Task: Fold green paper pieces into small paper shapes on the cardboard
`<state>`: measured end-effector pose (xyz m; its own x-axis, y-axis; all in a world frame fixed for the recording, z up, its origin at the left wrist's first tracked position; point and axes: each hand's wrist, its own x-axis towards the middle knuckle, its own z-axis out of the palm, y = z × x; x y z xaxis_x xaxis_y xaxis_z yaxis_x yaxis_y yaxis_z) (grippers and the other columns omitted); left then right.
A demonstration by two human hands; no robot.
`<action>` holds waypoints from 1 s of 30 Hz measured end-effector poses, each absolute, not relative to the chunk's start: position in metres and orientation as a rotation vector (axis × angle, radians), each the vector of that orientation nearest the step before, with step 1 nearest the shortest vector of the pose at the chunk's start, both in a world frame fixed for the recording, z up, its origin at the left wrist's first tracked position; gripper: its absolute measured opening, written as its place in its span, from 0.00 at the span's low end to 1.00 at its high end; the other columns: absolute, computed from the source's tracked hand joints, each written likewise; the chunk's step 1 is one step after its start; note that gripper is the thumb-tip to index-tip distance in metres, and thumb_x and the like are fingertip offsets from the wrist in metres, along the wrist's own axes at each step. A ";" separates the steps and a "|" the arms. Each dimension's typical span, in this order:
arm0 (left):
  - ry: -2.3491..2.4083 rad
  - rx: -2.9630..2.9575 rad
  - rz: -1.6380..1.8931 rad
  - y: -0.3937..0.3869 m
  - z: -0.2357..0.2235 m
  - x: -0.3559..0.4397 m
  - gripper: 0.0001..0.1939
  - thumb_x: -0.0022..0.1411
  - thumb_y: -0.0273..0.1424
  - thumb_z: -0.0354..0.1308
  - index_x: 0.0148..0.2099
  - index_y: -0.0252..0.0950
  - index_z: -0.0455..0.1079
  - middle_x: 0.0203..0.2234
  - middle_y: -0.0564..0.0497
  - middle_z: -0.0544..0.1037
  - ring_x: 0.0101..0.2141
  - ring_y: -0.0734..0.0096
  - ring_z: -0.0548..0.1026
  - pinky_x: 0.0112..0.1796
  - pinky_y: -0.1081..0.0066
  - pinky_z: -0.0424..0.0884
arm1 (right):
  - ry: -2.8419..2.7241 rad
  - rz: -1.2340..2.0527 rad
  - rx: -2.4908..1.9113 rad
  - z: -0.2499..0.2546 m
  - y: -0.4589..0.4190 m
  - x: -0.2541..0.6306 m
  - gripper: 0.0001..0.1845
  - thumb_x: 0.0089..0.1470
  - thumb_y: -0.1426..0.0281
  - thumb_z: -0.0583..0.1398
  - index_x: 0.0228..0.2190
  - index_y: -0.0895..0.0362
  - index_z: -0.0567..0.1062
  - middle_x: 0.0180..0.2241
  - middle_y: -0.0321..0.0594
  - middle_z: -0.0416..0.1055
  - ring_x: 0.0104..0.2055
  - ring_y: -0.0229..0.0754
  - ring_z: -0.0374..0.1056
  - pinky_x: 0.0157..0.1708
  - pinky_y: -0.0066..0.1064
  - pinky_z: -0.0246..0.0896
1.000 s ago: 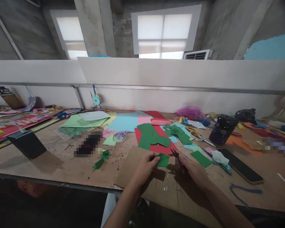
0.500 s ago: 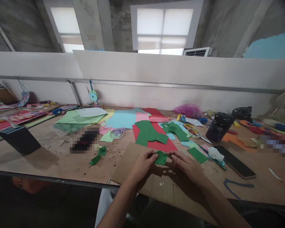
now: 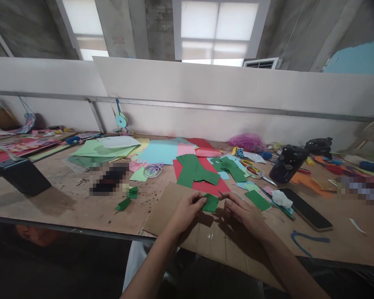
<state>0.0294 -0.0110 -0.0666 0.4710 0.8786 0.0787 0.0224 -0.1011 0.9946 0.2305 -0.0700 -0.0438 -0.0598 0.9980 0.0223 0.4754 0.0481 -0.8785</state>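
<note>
My left hand (image 3: 189, 211) pinches a small piece of green paper (image 3: 211, 203) by its left side, above a sheet of brown cardboard (image 3: 162, 207). Just right of the paper, my right hand (image 3: 241, 211) has its fingers closed on a thin, dark, pointed thing (image 3: 222, 194), too small to name. Its tip sits by the paper's upper right corner; whether the two touch I cannot tell. Beyond my hands, larger green paper pieces (image 3: 190, 168) lie on a red sheet (image 3: 202, 190). Another green strip (image 3: 258, 200) lies to the right of my right hand.
To the right are a phone (image 3: 307, 209), a crumpled white tissue (image 3: 282, 199), a dark tumbler (image 3: 288, 164) and a blue strip (image 3: 310, 238). A black box (image 3: 21, 176) stands on the left. Small green scraps (image 3: 123, 204) and a tape roll (image 3: 152, 170) lie left of centre.
The pointed thing in my right hand now shows clear of the paper's edge, and that hand has drawn slightly away. My left hand keeps its pinch. The view has tilted down a little.
</note>
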 end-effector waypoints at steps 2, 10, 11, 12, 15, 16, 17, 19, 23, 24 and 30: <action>0.813 1.497 0.873 -0.011 -0.067 0.029 0.15 0.61 0.39 0.54 0.38 0.32 0.72 0.27 0.52 0.71 0.27 0.74 0.64 0.28 0.75 0.58 | -1.661 0.917 -1.540 -0.039 -0.072 0.230 0.22 0.60 0.51 0.47 0.43 0.49 0.72 0.25 0.32 0.67 0.29 0.39 0.63 0.30 0.28 0.58; 0.831 1.498 0.883 -0.015 -0.061 0.029 0.15 0.60 0.41 0.56 0.38 0.33 0.73 0.30 0.49 0.74 0.31 0.69 0.69 0.31 0.73 0.61 | -1.589 1.131 -1.467 -0.040 -0.069 0.231 0.21 0.59 0.53 0.51 0.44 0.52 0.72 0.24 0.32 0.68 0.20 0.36 0.62 0.19 0.26 0.53; 0.816 1.490 0.886 -0.016 -0.059 0.029 0.16 0.60 0.41 0.56 0.38 0.33 0.73 0.31 0.49 0.75 0.32 0.69 0.69 0.32 0.73 0.62 | -1.561 1.171 -1.451 -0.043 -0.068 0.232 0.22 0.58 0.53 0.52 0.45 0.54 0.72 0.23 0.33 0.68 0.19 0.35 0.62 0.18 0.25 0.52; 0.799 1.484 0.888 -0.016 -0.059 0.030 0.16 0.60 0.41 0.56 0.38 0.33 0.74 0.31 0.49 0.75 0.32 0.68 0.70 0.33 0.73 0.63 | -1.536 1.194 -1.443 -0.045 -0.067 0.233 0.23 0.57 0.53 0.53 0.45 0.55 0.73 0.23 0.33 0.68 0.18 0.34 0.61 0.17 0.25 0.50; 0.765 1.481 0.891 -0.015 -0.058 0.030 0.16 0.60 0.41 0.56 0.38 0.33 0.74 0.31 0.49 0.76 0.32 0.68 0.70 0.34 0.72 0.63 | -1.488 1.203 -1.452 -0.046 -0.065 0.233 0.24 0.55 0.52 0.55 0.44 0.56 0.74 0.21 0.33 0.67 0.16 0.32 0.55 0.15 0.24 0.44; 0.761 1.484 0.893 -0.015 -0.059 0.030 0.16 0.60 0.41 0.55 0.39 0.33 0.74 0.31 0.49 0.76 0.32 0.68 0.70 0.33 0.73 0.63 | -1.478 1.210 -1.452 -0.045 -0.065 0.233 0.24 0.55 0.52 0.56 0.44 0.57 0.75 0.20 0.33 0.66 0.16 0.31 0.54 0.15 0.24 0.43; 0.759 1.490 0.893 -0.015 -0.059 0.030 0.16 0.60 0.41 0.55 0.39 0.34 0.74 0.32 0.49 0.76 0.32 0.68 0.70 0.33 0.73 0.63 | -1.472 1.220 -1.447 -0.045 -0.065 0.233 0.24 0.54 0.52 0.56 0.44 0.57 0.75 0.19 0.32 0.65 0.16 0.31 0.53 0.15 0.23 0.42; 0.751 1.499 0.891 -0.014 -0.060 0.029 0.15 0.61 0.40 0.55 0.40 0.34 0.74 0.32 0.49 0.77 0.32 0.68 0.71 0.33 0.73 0.63 | -1.466 1.238 -1.436 -0.043 -0.064 0.233 0.24 0.54 0.53 0.57 0.44 0.57 0.76 0.18 0.32 0.63 0.17 0.32 0.54 0.15 0.24 0.43; 0.748 1.505 0.900 -0.014 -0.061 0.029 0.15 0.61 0.40 0.54 0.40 0.34 0.74 0.34 0.49 0.77 0.33 0.68 0.71 0.34 0.73 0.63 | -1.453 1.237 -1.428 -0.045 -0.064 0.233 0.23 0.55 0.53 0.57 0.43 0.57 0.76 0.18 0.32 0.63 0.18 0.33 0.55 0.16 0.24 0.44; 0.753 1.507 0.901 -0.014 -0.060 0.029 0.15 0.61 0.40 0.54 0.40 0.34 0.74 0.34 0.48 0.77 0.34 0.67 0.71 0.34 0.72 0.64 | -1.453 1.236 -1.427 -0.046 -0.064 0.233 0.23 0.55 0.53 0.57 0.43 0.57 0.76 0.19 0.32 0.63 0.19 0.33 0.55 0.17 0.24 0.44; 0.775 1.518 0.896 -0.014 -0.061 0.029 0.15 0.60 0.41 0.55 0.38 0.34 0.74 0.32 0.49 0.76 0.32 0.68 0.71 0.34 0.72 0.64 | -1.490 1.210 -1.423 -0.048 -0.064 0.234 0.23 0.55 0.53 0.56 0.43 0.57 0.76 0.18 0.31 0.60 0.20 0.33 0.53 0.18 0.25 0.42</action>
<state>0.0289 -0.0145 -0.0614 0.4905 0.8636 0.1168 -0.0088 -0.1291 0.9916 0.2341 -0.0641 -0.0477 -0.1162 0.9886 -0.0958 0.2967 -0.0575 -0.9533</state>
